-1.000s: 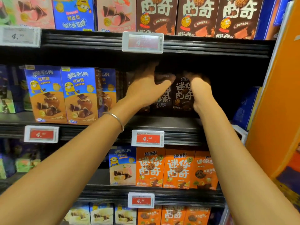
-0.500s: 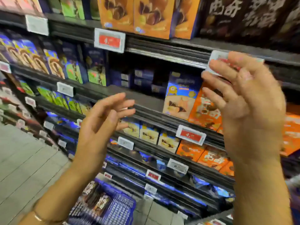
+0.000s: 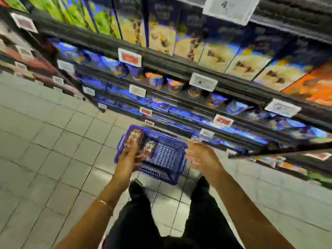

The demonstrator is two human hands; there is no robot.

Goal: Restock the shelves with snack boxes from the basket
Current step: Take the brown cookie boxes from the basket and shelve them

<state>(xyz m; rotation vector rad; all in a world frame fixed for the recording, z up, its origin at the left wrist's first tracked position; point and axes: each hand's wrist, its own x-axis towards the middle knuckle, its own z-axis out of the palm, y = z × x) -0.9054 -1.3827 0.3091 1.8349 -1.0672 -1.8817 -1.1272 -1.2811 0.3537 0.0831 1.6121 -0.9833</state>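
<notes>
Snack boxes (image 3: 134, 136) lie in the left side of a blue basket (image 3: 168, 152) that stands on a tiled floor (image 3: 53, 141) at the foot of stocked shelves (image 3: 179, 68). A person's left hand (image 3: 126, 159), a bracelet (image 3: 105, 202) on its wrist, hangs over the boxes, though blur hides whether its fingers grip one. The right hand (image 3: 201, 156) hovers at the basket's right rim, fingers spread and holding nothing.

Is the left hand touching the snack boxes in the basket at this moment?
Cannot tell. In the head view the left hand overlaps the snack boxes in the basket, but motion blur hides the fingertips and any gap.
</notes>
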